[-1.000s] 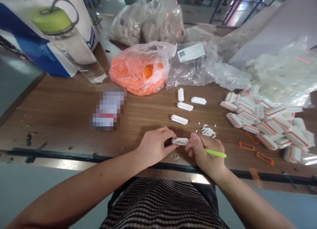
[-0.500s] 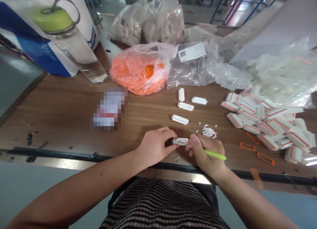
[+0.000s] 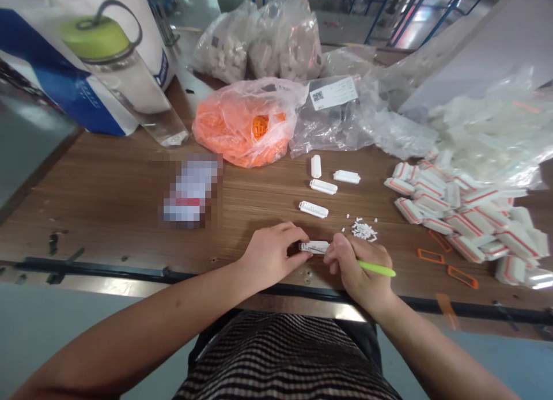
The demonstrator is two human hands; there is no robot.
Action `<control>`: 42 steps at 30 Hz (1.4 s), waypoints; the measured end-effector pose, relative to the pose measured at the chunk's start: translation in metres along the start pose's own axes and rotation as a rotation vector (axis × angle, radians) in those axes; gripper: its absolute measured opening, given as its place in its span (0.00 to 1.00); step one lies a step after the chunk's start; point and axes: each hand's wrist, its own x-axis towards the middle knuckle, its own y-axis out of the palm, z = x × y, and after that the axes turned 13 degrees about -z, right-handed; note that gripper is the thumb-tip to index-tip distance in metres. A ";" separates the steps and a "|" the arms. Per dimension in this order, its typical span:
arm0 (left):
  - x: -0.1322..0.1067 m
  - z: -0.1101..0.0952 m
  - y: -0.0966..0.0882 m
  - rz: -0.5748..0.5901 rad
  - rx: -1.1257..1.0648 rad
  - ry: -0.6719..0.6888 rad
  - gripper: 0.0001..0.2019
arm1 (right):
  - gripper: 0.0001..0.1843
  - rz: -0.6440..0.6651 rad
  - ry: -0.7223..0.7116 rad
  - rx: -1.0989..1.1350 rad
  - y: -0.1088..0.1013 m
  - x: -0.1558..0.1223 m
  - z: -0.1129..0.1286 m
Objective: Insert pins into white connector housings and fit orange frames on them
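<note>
Table (image 3: 259, 195): brown wood grain. Orange bag (image 3: 224, 132) toward far side. Pile of striped cases (image 3: 469, 218) at right. Right hand (image 3: 359, 282): wrapped around green tool (image 3: 378, 268); tool's working end not discernible. Left hand (image 3: 272, 253): thumb and fingers pinching left end of white case (image 3: 318, 247), located near front edge, between hands. Four loose cases (image 3: 324, 186) beyond. Three orange frames (image 3: 430, 252) right of right hand. White pegs (image 3: 364, 230) heaped just beyond it.

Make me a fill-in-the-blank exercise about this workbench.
The right hand holds a tool whose handle is coloured ____.
The left hand touches a case coloured ____.
Besides that one, ____ cases lie apart from the pile.
The pile lies on the picture's ____ side.

Missing words: green; white; four; right.
</note>
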 end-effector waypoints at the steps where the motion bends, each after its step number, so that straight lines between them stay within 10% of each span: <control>1: 0.000 0.000 0.000 0.001 -0.001 0.001 0.06 | 0.24 -0.011 0.006 0.001 0.000 0.000 -0.001; 42: 0.000 -0.001 -0.001 0.013 -0.003 -0.007 0.05 | 0.22 0.025 -0.160 -0.104 -0.004 0.001 0.002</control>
